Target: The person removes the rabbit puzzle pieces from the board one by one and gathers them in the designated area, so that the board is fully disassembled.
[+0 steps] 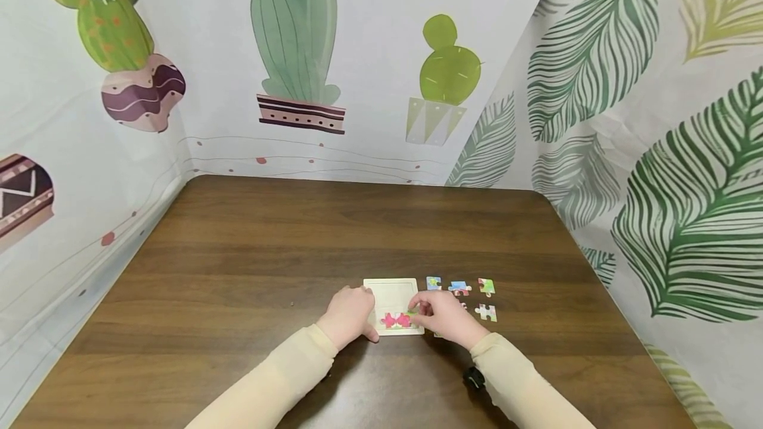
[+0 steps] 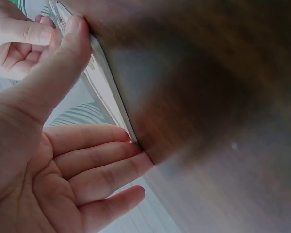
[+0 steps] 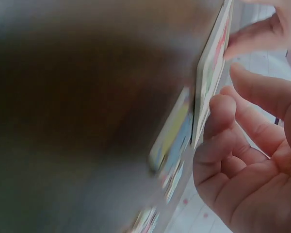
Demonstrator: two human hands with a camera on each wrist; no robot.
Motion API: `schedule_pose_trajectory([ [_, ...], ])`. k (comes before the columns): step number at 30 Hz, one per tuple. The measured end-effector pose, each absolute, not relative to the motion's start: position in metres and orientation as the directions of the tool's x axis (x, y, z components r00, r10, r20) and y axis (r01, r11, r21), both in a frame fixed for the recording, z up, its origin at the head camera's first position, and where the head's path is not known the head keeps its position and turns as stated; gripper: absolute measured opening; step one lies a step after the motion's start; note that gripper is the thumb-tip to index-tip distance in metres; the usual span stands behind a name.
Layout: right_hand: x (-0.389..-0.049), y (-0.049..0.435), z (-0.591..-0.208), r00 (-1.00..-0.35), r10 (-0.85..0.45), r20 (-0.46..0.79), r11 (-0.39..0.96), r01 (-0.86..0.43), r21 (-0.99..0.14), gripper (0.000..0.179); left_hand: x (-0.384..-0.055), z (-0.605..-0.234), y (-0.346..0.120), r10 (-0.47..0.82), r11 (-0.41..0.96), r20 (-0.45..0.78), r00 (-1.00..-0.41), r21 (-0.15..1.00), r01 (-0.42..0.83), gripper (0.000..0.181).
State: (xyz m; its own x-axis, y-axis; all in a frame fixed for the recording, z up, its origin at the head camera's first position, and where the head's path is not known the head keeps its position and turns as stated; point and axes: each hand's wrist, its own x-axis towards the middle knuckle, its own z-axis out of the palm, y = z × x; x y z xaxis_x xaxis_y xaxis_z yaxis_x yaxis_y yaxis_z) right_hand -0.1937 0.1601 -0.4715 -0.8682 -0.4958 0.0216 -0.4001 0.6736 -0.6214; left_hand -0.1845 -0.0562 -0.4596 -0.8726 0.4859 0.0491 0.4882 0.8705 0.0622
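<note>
A small pale puzzle tray [image 1: 390, 290] lies on the table, with pink, white and green puzzle pieces [image 1: 396, 319] along its near side. My left hand [image 1: 350, 316] rests against the tray's left side. Its straight fingers [image 2: 109, 177] touch one end of the edge, and its thumb lies at the other end. My right hand [image 1: 444, 315] is over the tray's right part, its fingertips right at the rightmost pieces. In the right wrist view its fingers [image 3: 222, 109] are curled and the thumb stands apart from them, with nothing visible in the gap.
Loose puzzle pieces lie right of the tray: a blue and green one [image 1: 434, 283], a blue and red one [image 1: 459, 288], a green and red one [image 1: 486, 286] and a whitish one [image 1: 486, 312]. Others are partly hidden by my right hand. Printed cloth walls stand behind the brown table [image 1: 268, 237].
</note>
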Motion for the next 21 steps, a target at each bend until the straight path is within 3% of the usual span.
schedule_pose_trajectory([
  [12,-0.193,0.135,-0.474,-0.793,-0.606,0.057,0.657,-0.540,-0.527,0.022,-0.183,-0.457,-0.056,0.477,0.874,0.050,-0.877,0.078,0.480,0.049],
  [21,-0.192,0.136,-0.475,-0.788,-0.613,0.064,0.652,-0.549,-0.523,0.022,-0.182,-0.455,-0.057,0.485,0.871,0.063,-0.872,0.060,0.488,0.050],
])
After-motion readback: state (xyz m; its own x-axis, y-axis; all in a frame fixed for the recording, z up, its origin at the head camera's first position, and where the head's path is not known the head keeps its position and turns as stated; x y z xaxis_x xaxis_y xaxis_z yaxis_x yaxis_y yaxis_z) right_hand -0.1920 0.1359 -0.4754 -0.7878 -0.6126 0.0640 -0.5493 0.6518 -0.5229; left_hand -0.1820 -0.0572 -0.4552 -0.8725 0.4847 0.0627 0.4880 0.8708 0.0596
